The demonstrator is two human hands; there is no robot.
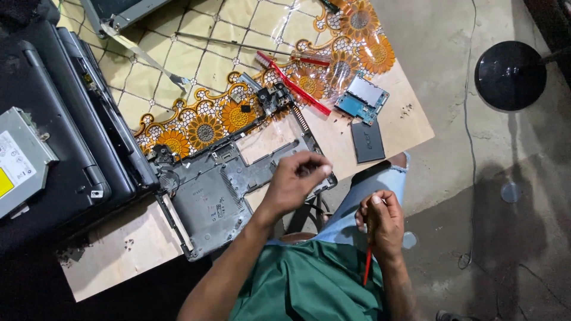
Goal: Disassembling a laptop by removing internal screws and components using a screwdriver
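Note:
A grey laptop bottom frame [208, 190] lies stripped on a wooden table [119, 255]. My left hand [295, 178] hovers over the frame's near right corner with fingers pinched together; whether something small is between them I cannot tell. My right hand [380, 220] rests over my knee, off the table's edge, closed around a screwdriver with a red shaft [367, 267] pointing down toward my lap.
A small blue circuit board [361, 98] and a black cover [367, 141] lie at the table's right. Red-handled tools [294, 83] rest on a sunflower-patterned cloth [205, 128]. Dark laptops [65, 148] and an optical drive [21, 160] are stacked left. A round black stool [510, 75] stands on the concrete floor.

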